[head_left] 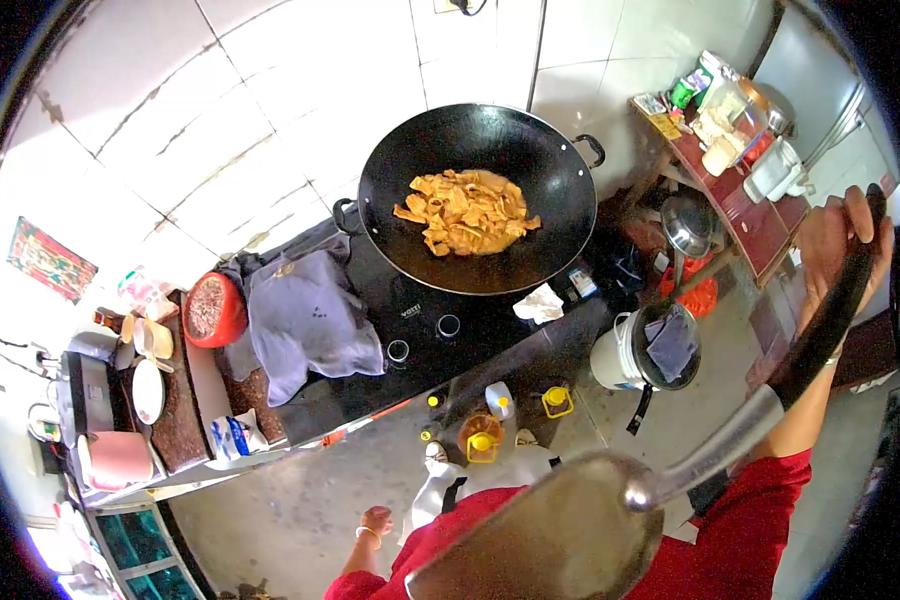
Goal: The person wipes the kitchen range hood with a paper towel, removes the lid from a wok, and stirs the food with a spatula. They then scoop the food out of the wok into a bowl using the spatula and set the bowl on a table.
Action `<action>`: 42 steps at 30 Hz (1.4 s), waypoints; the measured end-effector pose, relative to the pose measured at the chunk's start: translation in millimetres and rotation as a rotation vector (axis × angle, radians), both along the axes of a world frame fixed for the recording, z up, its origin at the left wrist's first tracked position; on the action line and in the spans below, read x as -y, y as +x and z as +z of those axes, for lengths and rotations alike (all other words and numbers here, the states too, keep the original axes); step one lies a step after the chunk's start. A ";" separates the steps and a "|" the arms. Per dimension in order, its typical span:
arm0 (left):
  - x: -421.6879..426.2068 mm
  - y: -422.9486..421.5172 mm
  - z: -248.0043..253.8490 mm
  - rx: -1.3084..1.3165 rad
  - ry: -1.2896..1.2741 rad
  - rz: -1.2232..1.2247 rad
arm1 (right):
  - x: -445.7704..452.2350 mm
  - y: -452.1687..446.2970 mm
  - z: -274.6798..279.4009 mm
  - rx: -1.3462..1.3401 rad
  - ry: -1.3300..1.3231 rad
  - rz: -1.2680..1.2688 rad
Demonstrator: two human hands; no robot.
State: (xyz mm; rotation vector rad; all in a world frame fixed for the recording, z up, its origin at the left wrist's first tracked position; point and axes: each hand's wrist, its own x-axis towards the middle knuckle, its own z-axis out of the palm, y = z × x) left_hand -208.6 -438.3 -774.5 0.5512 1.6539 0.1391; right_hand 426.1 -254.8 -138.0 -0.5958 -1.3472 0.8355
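Note:
My right hand (842,250) is raised at the right and wraps round the black handle of a metal spatula (545,530). The spatula's broad blade hangs close to the camera at the bottom centre. My left hand (376,521) is low beside my body, with its fingers curled; whether anything is in them is too small to tell. A black wok (560,215) sits on the stove (410,300), and brown-orange pieces of food (470,212) lie in its middle. Neither hand touches the wok.
A purple-grey cloth (310,320) and a red bowl (210,310) are left of the wok. A white bucket (615,355) with a dark pan (682,365) on it stands right. Oil bottles (482,440) stand on the floor. A red side table (715,180) holds containers.

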 end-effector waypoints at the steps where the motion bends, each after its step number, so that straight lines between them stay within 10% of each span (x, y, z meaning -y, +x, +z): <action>1: 2.9 -1.2 2.6 0.015 -0.005 0.042 | -0.2 2.4 0.7 -0.007 -0.005 -0.001; 11: 11.1 -2.4 -14.9 0.063 -0.058 0.055 | -6.9 23.2 7.5 0.000 -0.089 0.380; 42: 55.2 7.4 1.9 0.077 -0.121 0.058 | -14.0 6.8 -71.8 -0.307 -0.233 -0.385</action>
